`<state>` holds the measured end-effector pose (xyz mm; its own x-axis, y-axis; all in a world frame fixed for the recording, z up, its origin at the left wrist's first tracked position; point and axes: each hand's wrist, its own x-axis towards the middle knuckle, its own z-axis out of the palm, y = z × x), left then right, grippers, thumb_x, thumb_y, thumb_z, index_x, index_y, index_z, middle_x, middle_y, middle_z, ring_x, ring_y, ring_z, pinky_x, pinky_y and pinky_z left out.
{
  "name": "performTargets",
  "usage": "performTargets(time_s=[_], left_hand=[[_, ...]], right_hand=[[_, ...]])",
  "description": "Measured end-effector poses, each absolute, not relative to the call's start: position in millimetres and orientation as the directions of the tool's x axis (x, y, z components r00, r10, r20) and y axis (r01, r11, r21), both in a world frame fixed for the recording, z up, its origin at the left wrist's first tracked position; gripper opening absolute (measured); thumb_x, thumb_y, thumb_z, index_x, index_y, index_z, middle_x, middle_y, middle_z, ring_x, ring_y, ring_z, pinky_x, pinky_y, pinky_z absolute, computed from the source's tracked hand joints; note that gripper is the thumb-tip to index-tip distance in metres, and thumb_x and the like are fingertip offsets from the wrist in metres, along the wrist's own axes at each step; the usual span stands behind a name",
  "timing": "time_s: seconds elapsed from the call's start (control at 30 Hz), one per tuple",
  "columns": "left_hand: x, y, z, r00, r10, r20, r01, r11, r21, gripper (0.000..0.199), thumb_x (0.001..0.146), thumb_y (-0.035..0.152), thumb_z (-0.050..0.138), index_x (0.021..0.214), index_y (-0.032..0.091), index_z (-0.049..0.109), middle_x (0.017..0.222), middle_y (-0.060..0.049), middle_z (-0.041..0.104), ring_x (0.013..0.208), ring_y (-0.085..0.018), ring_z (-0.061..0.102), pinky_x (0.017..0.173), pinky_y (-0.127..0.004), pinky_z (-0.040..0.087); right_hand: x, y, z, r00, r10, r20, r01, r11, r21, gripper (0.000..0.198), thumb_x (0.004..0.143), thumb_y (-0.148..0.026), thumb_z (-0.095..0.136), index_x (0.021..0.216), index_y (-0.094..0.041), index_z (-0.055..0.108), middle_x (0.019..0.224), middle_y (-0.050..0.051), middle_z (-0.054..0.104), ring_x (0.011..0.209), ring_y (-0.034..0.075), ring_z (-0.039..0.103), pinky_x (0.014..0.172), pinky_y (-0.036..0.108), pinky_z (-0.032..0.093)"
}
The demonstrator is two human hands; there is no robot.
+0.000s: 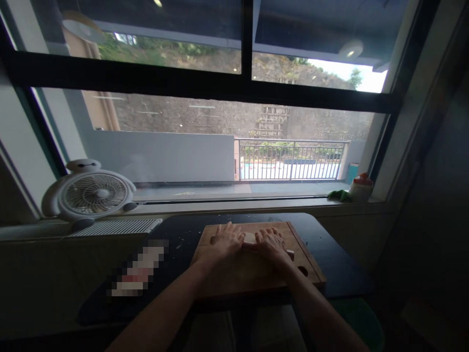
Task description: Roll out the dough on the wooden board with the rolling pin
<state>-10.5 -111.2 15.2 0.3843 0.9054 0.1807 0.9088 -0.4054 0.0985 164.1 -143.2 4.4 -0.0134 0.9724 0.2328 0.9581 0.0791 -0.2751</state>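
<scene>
My left hand (227,239) lies flat with its fingers stretched forward, palm over the left part of a wooden rolling pin (251,246). My right hand (271,243) rests the same way over the pin's right part, fingers extended. Between the hands, just beyond the pin, a pale flat piece that looks like dough (249,237) shows; the rest of it is covered. One end of the pin sticks out beside each hand. Under all this is a wooden cutting board (252,281) with a dark round hole near its right edge.
The board lies on a dark table (344,271) with pale crumbs at its far left. A blurred-out item (139,271) is on the table's left. A white fan (97,193) stands at the window's left; a red-topped bottle (361,188) and green cloth (339,195) sit on the right sill.
</scene>
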Motion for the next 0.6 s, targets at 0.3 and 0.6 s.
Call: performTargets(time_s=[0.3, 0.6], left_hand=[[-40, -168, 5, 0.512, 0.851, 0.117, 0.854, -0.519, 0.041, 0.048, 0.093, 0.042, 0.023, 0.127, 0.026, 0.052, 0.139, -0.006, 0.046, 0.134, -0.026, 0.031, 0.109, -0.050, 0.018], [-23, -82, 12, 0.304, 0.952, 0.030, 0.946, -0.306, 0.104, 0.059, 0.091, 0.050, 0.016, 0.127, 0.020, 0.052, 0.139, -0.012, 0.046, 0.132, -0.038, 0.031, 0.100, -0.064, 0.023]], right_hand=[[152, -188, -12, -0.089, 0.935, 0.342, 0.954, 0.179, -0.240, 0.047, 0.095, -0.048, 0.023, 0.124, -0.026, 0.053, 0.136, 0.006, 0.044, 0.133, 0.027, 0.022, 0.107, 0.047, 0.013], [151, -111, 11, -0.074, 0.988, 0.137, 0.937, 0.116, -0.329, 0.054, 0.093, -0.054, 0.023, 0.129, -0.022, 0.046, 0.133, 0.010, 0.047, 0.128, 0.031, 0.032, 0.102, 0.052, 0.020]])
